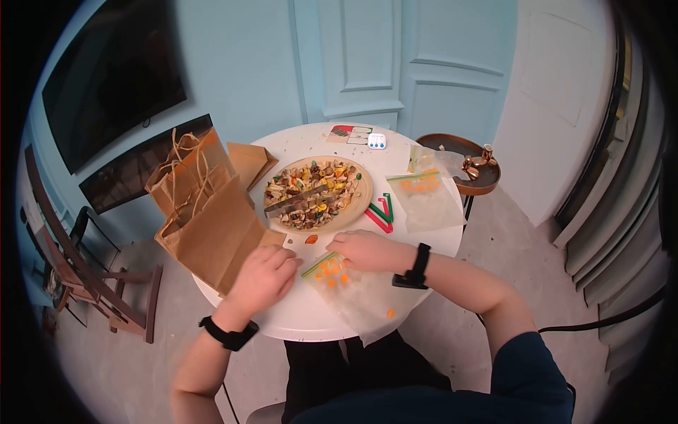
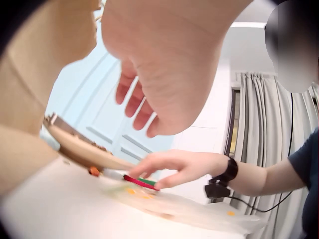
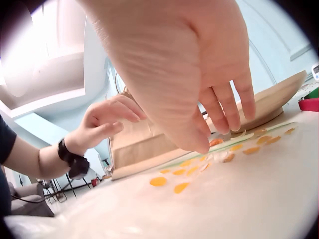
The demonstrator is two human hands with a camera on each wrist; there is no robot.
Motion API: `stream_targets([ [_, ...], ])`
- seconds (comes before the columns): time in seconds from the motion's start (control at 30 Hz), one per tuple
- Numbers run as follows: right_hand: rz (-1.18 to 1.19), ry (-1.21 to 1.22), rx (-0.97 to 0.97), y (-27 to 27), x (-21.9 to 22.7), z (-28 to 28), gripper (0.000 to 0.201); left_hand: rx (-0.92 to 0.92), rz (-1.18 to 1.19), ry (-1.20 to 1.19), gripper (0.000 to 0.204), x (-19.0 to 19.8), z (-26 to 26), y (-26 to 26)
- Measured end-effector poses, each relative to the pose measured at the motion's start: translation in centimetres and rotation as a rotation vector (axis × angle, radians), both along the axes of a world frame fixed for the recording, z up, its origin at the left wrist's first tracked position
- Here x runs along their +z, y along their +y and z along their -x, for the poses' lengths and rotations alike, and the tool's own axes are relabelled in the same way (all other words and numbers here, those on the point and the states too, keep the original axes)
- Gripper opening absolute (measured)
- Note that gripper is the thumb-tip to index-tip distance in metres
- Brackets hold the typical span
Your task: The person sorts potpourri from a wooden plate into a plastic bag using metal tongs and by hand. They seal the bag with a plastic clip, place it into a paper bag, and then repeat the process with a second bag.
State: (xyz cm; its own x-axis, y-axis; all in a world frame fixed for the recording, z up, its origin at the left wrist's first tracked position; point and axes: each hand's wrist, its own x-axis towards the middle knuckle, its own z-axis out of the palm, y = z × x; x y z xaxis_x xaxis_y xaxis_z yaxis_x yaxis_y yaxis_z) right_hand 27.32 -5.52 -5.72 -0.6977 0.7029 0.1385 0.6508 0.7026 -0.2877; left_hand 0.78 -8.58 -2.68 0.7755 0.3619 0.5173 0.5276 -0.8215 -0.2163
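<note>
A clear zip bag [image 1: 367, 302] with a green seal strip and orange spots lies flat at the table's front edge. My right hand [image 1: 371, 251] is over its sealed end, fingers relaxed and pointing down, thumb apart in the left wrist view. To the left, my left hand [image 1: 267, 279] hovers beside the brown paper bags [image 1: 212, 230], its fingers loosely bent with nothing in them. A small orange piece [image 1: 311, 240] lies between the hands and the round wooden plate [image 1: 364, 201], which is heaped with mixed dried pieces [image 1: 314, 180]. A long shiny strip [image 1: 300, 201] rests across the heap.
Green and red clips [image 1: 382, 212] lie right of the plate. Beyond them is another zip bag [image 1: 431, 205] with orange marks. A small white timer [image 1: 378, 141] and a printed card [image 1: 349, 134] are at the back. A side table [image 1: 477, 187] holds copper-coloured items.
</note>
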Motion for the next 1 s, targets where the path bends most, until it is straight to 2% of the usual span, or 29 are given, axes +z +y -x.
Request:
stream_targets([
  [0.03,-0.074,-0.043,0.008,0.5,-0.8,0.4,0.032,-0.006,0.257,-0.055,0.027,-0.9,-0.4,0.0],
  [0.07,-0.151,-0.086,0.016,0.9,-1.2,0.7,0.030,-0.003,0.256,-0.055,0.027,-1.7,-0.5,0.0],
  [0.13,-0.160,-0.143,0.014,1.6,-1.5,1.2,0.028,0.071,0.423,-0.045,0.034,-2.5,-0.6,0.0],
  [0.3,-0.231,-0.203,0.015,2.1,-1.3,1.5,0.025,0.092,0.570,-0.073,0.039,-1.0,-1.7,0.8],
  [0.37,-0.270,-0.124,0.027,1.4,0.3,1.5,0.023,0.093,0.584,-0.100,0.040,0.1,-2.4,0.7],
  [0.4,-0.274,-0.128,0.027,1.2,1.2,1.4,0.023,0.106,0.560,-0.111,0.035,0.6,-2.8,0.5],
  [0.47,-0.411,0.162,0.045,-0.6,4.6,1.4,0.018,0.116,0.540,-0.123,0.031,1.4,-3.0,0.4],
  [0.53,-0.426,0.163,0.037,-2.4,7.2,1.1,0.017,-0.019,0.258,-0.207,0.021,2.2,-3.0,0.4],
  [0.57,-0.443,0.168,0.030,-3.3,8.5,0.9,0.017,-0.021,0.257,-0.209,0.021,3.1,-3.1,0.0],
  [0.6,-0.443,0.166,0.029,-4.5,9.9,0.7,0.017,-0.057,0.150,-0.262,0.020,4.1,-3.1,-0.7],
  [0.67,-0.113,0.121,0.033,-6.5,12.3,0.3,0.015,-0.138,-0.071,-0.324,0.022,5.0,-3.0,-1.2],
  [0.7,-0.112,0.120,0.034,-7.1,13.2,0.2,0.015,-0.137,-0.071,-0.325,0.022,5.1,-2.9,-1.5],
  [0.73,0.060,0.170,0.052,-7.5,14.0,0.1,0.016,-0.165,-0.151,-0.253,0.022,5.0,-2.7,-1.9],
  [0.77,0.233,0.219,0.070,-7.7,14.3,0.1,0.018,-0.192,-0.230,-0.181,0.022,4.9,-2.6,-2.3],
  [0.8,0.234,0.219,0.070,-7.7,13.9,0.1,0.018,-0.191,-0.229,-0.181,0.022,4.7,-2.6,-2.8],
  [0.87,0.029,0.156,0.329,-8.2,12.5,0.4,0.023,-0.240,-0.361,-0.089,0.014,4.2,-2.8,-3.8],
  [0.9,0.117,0.112,0.264,-9.3,12.2,0.9,0.022,-0.240,-0.363,-0.088,0.014,3.9,-2.8,-4.0],
  [1.0,0.185,0.051,0.172,-10.9,11.2,1.8,0.017,-0.268,-0.387,-0.055,0.011,2.9,-2.4,-4.8],
])
